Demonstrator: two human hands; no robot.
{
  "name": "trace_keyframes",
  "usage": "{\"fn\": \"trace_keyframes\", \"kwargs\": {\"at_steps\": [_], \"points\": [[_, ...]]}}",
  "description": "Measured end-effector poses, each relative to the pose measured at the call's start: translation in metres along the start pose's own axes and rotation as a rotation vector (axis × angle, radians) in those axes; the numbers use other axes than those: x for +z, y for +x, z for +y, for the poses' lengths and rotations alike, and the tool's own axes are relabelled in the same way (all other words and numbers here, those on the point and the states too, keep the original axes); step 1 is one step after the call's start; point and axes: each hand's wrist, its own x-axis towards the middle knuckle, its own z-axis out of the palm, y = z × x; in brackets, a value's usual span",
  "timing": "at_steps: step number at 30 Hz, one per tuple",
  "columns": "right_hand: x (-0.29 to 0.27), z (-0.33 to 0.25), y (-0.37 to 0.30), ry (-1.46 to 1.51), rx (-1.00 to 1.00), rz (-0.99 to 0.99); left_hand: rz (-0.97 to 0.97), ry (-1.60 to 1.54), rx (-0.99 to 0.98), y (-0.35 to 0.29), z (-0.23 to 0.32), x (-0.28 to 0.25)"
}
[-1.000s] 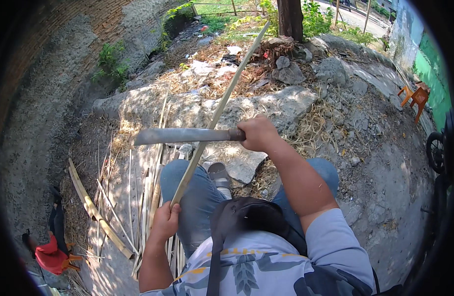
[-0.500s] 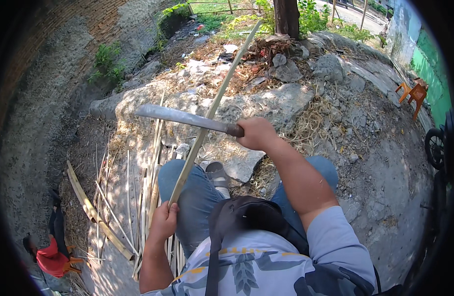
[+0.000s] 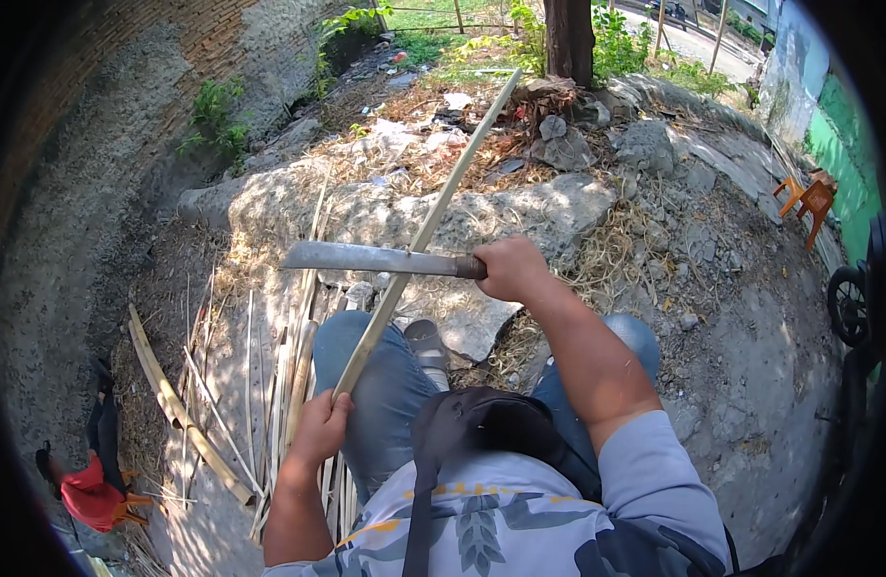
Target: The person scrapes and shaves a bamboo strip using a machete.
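My left hand (image 3: 318, 426) is closed round the lower end of a long, pale bamboo strip (image 3: 444, 192), which slants up and to the right past my left knee. In my right hand (image 3: 512, 272) is the dark handle of a machete (image 3: 361, 258). Its broad grey blade points left and crosses the strip about midway, appearing to touch it. Below the blade, the strip passes in front of my jeans. The part of the strip inside my left fist is hidden.
Several cut bamboo strips (image 3: 287, 370) lie on the ground to my left, with split bamboo poles (image 3: 193, 433) beyond. A person in red (image 3: 90, 495) sits at the far left. Ahead are a concrete slab (image 3: 520, 207) and a tree trunk (image 3: 569, 43). Orange chairs (image 3: 814, 200) stand far right.
The machete has come down a little toward me and its blade is now nearly level. The upper end of the bamboo strip has dipped slightly to the right. Both hands keep their hold.
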Motion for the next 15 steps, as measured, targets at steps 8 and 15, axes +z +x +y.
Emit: {"fn": "trace_keyframes", "kwargs": {"at_steps": [8,15], "points": [[-0.017,-0.054,0.001,-0.057,-0.198,-0.201,0.012,-0.047,-0.036,0.001,0.003,0.001],[-0.014,-0.059,0.004,-0.039,-0.267,-0.142,0.066,0.007,0.002,-0.008,-0.007,0.005]]}}
